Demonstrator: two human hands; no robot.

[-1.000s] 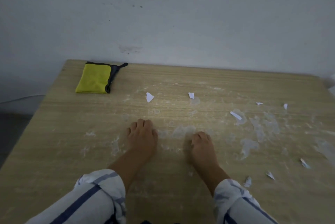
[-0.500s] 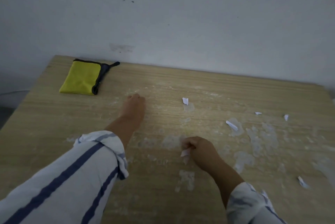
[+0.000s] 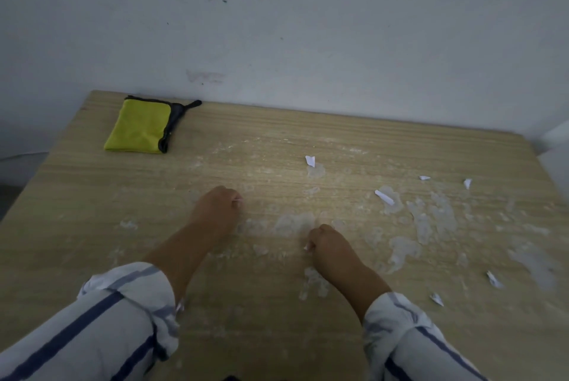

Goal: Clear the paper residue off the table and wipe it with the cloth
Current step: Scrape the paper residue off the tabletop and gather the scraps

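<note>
A folded yellow cloth (image 3: 138, 129) with a dark edge lies at the far left of the wooden table (image 3: 92, 211). My left hand (image 3: 215, 211) is closed at the table's middle, a small white paper scrap peeking from its fingers. My right hand (image 3: 331, 245) is closed too, pinching a white scrap at its left side. Several white paper scraps lie loose: one (image 3: 310, 161) beyond my hands, one (image 3: 384, 196) to the right, others near the right edge (image 3: 493, 279). Pale stuck residue patches (image 3: 431, 220) smear the table's right half.
A grey-white wall (image 3: 308, 41) stands right behind the table's far edge. The table's left edge drops off to a dark floor (image 3: 9, 199). My striped sleeves (image 3: 92, 328) cover the near edge.
My left hand has pulled back from the far scrap, which is gone from the table, and closed on it. My right hand stays closed on its scrap.
</note>
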